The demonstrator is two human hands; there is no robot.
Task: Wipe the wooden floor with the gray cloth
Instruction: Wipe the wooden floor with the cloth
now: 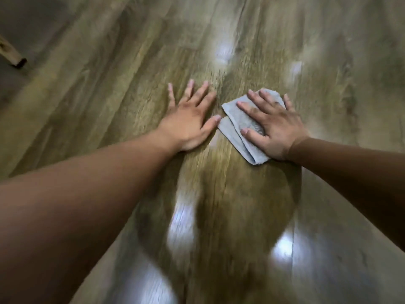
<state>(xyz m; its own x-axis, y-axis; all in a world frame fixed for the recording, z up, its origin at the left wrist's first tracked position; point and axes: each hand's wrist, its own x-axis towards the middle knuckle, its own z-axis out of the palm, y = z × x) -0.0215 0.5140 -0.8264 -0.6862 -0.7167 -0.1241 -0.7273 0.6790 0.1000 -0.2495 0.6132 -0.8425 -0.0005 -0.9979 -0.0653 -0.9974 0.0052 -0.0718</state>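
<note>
1. Now: a person's right hand (274,130) presses a folded gray cloth (234,126) flat on the wood floor (131,62), right of centre, fingers (259,99) straight and spread across the fabric, pinching nothing.
2. The left hand (188,121) lies palm-down on bare boards just beside the cloth, fingers likewise spread. Its thumb tip sits at the cloth's near corner; whether it touches cannot be told.
3. Handling, as a judgement: the cloth looks soft, thin and light, folded into several layers. It should slide easily on the glossy boards but has no stiffness of its own, so it will likely bunch or unfold if pushed from an edge.
4. The best hold appears to be the one shown: a flat palm over the middle, fingers fanned toward the far edge, weight pressing down.
5. The loose folded end nearest the person pokes out from under the palm and may trail or flip on a pull-back stroke.
6. Room: open floor runs ahead, to the right and toward the person, with bright glare (182,227) on the near boards.
7. A furniture leg (14,57) stands well apart at far left, the only obstacle in sight.
</note>
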